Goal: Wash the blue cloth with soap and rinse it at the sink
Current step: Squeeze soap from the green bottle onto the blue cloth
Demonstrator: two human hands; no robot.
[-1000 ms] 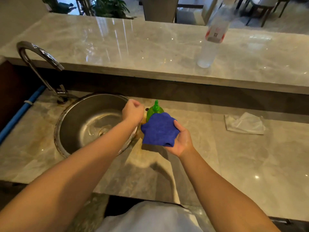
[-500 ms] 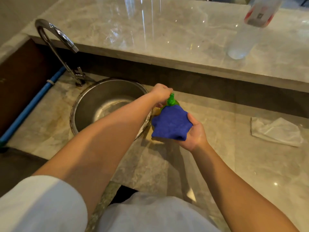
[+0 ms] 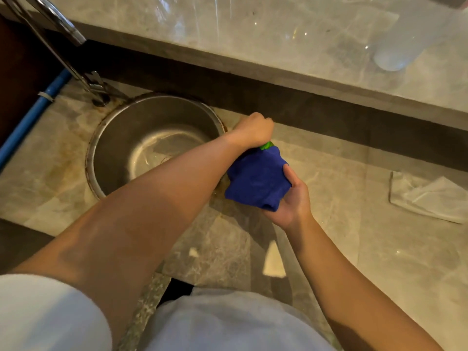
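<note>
Marble counter [image 3: 354,249] bears crumpled white tissue [image 3: 428,196].

A grey marble counter [image 3: 354,262] runs below a raised marble ledge [image 3: 253,34] with a dark recessed strip between them, light glares on the ledge, and a blue pipe [image 3: 33,115] slants down left of the counter.

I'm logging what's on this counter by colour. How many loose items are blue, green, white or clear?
Blue: 1, the blue cloth held in the right hand
Green: 1, the soap dispenser under the left hand
White: 1, the crumpled tissue
Clear: 1, the plastic bottle
Total: 4
</note>
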